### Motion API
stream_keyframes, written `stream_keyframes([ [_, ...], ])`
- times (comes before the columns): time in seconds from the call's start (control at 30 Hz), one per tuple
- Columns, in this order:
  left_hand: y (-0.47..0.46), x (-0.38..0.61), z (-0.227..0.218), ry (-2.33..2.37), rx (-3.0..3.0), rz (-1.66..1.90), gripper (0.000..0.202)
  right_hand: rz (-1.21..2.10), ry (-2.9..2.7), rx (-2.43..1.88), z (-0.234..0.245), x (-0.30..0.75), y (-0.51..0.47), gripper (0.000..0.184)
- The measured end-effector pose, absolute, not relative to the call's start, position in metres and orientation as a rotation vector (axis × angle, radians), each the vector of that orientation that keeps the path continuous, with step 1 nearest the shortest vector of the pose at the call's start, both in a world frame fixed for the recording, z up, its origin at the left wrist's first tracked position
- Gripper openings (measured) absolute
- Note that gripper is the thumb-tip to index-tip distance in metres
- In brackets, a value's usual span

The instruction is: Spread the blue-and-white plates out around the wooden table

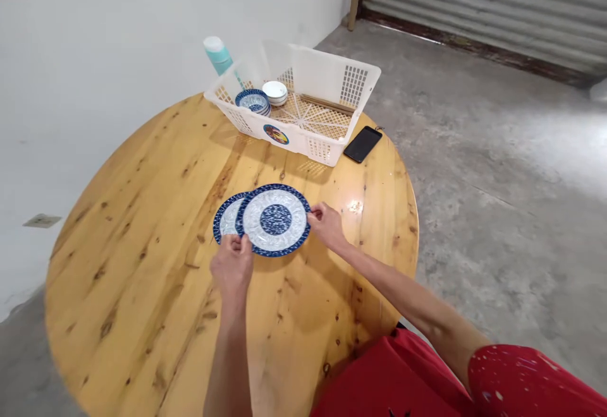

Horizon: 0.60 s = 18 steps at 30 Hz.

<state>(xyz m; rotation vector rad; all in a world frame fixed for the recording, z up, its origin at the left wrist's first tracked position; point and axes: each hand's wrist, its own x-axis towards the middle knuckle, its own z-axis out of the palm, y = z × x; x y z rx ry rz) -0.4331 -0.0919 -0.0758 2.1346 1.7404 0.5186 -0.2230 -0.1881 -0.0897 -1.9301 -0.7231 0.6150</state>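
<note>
Two round plates with dark blue patterned rims overlap on the table. The upper plate (298, 221) has a pale ring and a blue centre, and it covers the right part of the lower plate (228, 216). At the upper plate's right rim, my right hand (326, 224) is closed in a pinch on the edge. My left hand (233, 262) is closed at the near left, where the two rims meet. Its thumb touches the upper plate's rim; whether its fingers also grip the lower plate I cannot tell.
A white plastic basket (303, 146) stands at the table's far side, holding blue patterned bowls (252, 99), small white bowls (275, 90) and brown sticks (327, 103). Beside it lies a black phone (363, 144). Behind is a teal bottle (218, 57). The round wooden table (142, 265) stands near a wall.
</note>
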Motion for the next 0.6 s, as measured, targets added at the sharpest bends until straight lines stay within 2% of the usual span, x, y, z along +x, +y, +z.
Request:
stream_keyframes([
  [0.1,-0.135,-0.400,-0.083,1.627,2.120,0.515,0.021,0.587,-0.593,-1.956,-0.100,-0.201,-0.246,0.012],
  [0.3,-0.198,-0.357,-0.116,1.481,2.134,0.256,0.021,0.545,-0.483,-2.022,-0.131,-0.180,-0.337,0.017],
  [0.6,-0.213,-0.352,-0.130,1.481,2.179,0.128,0.017,0.564,-0.479,-2.036,-0.148,-0.183,-0.363,0.015],
])
